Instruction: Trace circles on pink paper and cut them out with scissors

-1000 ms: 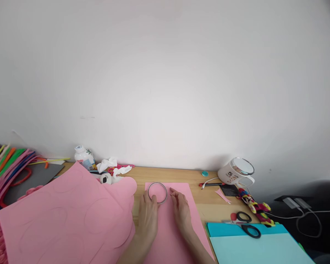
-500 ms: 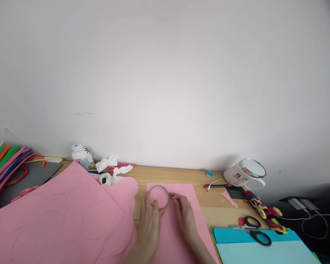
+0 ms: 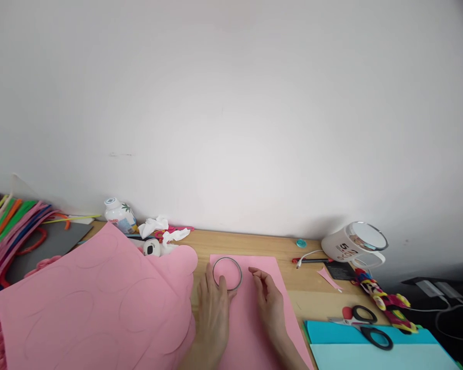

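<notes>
Partly, left fingers (image 3: pixel 223 283) hide the grey ring (image 3: pixel 241 273).

Two hands, one left hand (image 3: pixel 214 313) and one right hand (image 3: pixel 270 303), share the near middle of the tabletop (image 3: pixel 247 243) with one metal ring (image 3: pixel 227 258) and one pink sheet (image 3: pixel 247 329) beneath. To the right are one mug (image 3: pixel 337 244), one teal disc (image 3: pixel 301 243), one pair of black-handled scissors (image 3: pixel 358 324), one toy figure (image 3: pixel 378 298) and at least two blue sheets (image 3: pixel 389 358). Far left, count one white bottle (image 3: pixel 120 215) and two crumpled tissues (image 3: pixel 153 225); the bundled coloured strips (image 3: pixel 17 223) overlap too much to number.
</notes>
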### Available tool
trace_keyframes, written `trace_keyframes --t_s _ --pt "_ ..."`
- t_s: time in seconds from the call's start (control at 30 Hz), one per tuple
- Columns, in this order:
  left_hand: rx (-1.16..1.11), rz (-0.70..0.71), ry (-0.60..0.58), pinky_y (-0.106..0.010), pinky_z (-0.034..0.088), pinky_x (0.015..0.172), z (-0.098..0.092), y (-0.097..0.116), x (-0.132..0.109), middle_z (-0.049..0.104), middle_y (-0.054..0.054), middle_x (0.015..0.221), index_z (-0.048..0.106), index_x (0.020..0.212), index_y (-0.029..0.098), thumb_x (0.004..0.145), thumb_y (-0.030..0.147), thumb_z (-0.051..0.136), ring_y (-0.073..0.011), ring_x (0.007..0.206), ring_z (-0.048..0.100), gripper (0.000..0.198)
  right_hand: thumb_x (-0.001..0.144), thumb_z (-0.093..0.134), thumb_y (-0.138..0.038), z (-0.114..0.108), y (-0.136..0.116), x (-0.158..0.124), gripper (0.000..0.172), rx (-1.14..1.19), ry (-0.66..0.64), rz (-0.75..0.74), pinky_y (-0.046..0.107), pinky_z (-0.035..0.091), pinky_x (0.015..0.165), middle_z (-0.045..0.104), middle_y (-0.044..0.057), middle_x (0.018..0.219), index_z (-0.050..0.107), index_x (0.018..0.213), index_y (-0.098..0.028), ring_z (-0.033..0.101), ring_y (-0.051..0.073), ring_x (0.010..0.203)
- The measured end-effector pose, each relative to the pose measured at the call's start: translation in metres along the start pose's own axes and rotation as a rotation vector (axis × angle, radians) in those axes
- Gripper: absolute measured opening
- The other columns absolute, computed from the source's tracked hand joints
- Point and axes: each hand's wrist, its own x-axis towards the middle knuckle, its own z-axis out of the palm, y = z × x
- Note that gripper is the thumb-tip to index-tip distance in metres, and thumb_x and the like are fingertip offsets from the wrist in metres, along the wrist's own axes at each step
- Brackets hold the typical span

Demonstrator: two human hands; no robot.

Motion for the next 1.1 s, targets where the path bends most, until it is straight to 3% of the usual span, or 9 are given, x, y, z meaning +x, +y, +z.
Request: trace_keyframes --t_s 0.17,0.23,0.33,0.47,0.6,0.83,0.97,1.1 --pt "-0.061 0.190 -0.024 -0.046 0.026 0.109 0.007 0.014 0.001 0.036 -0.007 0.143 0.045 0.129 0.019 0.080 0.002 0.030 -0.0249 0.134 0.025 0.054 0.081 0.047 -0.048 -0.003 0.001 -0.001 0.035 0.014 0.076 0.073 0.032 0.048 0.073 0.068 0.010 0.087 0.061 0.087 -0.017 0.062 0.024 0.088" --pt "-0.078 0.239 -0.055 -0.049 0.022 0.110 0.006 0.017 0.005 0.035 -0.008 0.144 0.040 0.134 0.018 0.078 0.001 0.031 -0.0260 0.136 0.019 0.059 0.079 0.050 -0.048 -0.002 0.002 -0.001 0.035 0.038 0.082 0.075 0.031 0.048 0.070 0.068 0.009 0.084 0.062 0.086 -0.016 0.062 0.024 0.084" --pt "-0.114 0.234 -0.094 -0.053 0.023 0.108 0.001 0.016 0.009 0.035 -0.007 0.144 0.040 0.134 0.021 0.080 0.004 0.031 -0.0282 0.137 0.016 0.057 0.077 0.053 -0.047 -0.001 0.003 -0.001 0.033 0.101 0.061 0.084 0.030 0.049 0.069 0.067 0.009 0.082 0.062 0.085 -0.016 0.062 0.023 0.081" --pt "-0.206 0.165 -0.114 -0.048 0.024 0.109 -0.005 0.014 0.010 0.036 -0.009 0.143 0.046 0.130 0.020 0.085 0.009 0.031 -0.0282 0.136 0.017 0.049 0.076 0.054 -0.045 -0.001 -0.001 0.004 0.031 0.127 0.020 0.099 0.029 0.048 0.068 0.066 0.007 0.081 0.061 0.084 -0.016 0.061 0.021 0.077" --pt "-0.302 0.079 -0.091 -0.044 0.025 0.109 0.000 0.014 0.009 0.035 -0.009 0.143 0.048 0.128 0.020 0.087 0.011 0.034 -0.0273 0.135 0.022 0.044 0.077 0.050 -0.041 -0.001 -0.011 0.028 0.027 0.034 -0.124 -0.004 0.028 0.045 0.062 0.063 0.006 0.072 0.060 0.078 -0.016 0.057 0.018 0.067" --pt "-0.211 0.143 -0.050 -0.051 0.022 0.109 0.019 0.008 0.008 0.030 -0.008 0.146 0.045 0.131 0.023 0.080 0.002 0.040 -0.0305 0.137 0.014 0.056 0.076 0.048 -0.033 0.026 -0.026 0.085 0.020 -0.030 -0.368 -0.114 0.025 0.039 0.056 0.057 0.000 0.061 0.057 0.070 -0.017 0.049 0.014 0.056" --pt "-0.132 0.193 -0.017 -0.052 0.025 0.107 0.018 0.006 0.008 0.032 -0.010 0.145 0.044 0.132 0.021 0.077 -0.002 0.037 -0.0314 0.136 0.017 0.060 0.078 0.045 -0.032 0.041 -0.028 0.098 0.023 -0.060 -0.457 -0.141 0.024 0.036 0.053 0.051 -0.003 0.056 0.054 0.065 -0.017 0.045 0.012 0.053" --pt "-0.020 0.219 0.039 -0.051 0.028 0.105 0.017 0.008 0.008 0.036 -0.013 0.142 0.045 0.131 0.018 0.078 0.003 0.041 -0.0333 0.133 0.023 0.056 0.078 0.046 -0.031 0.042 -0.028 0.101 0.023 -0.076 -0.546 -0.157 0.024 0.038 0.054 0.052 -0.002 0.057 0.054 0.063 -0.016 0.047 0.011 0.054"
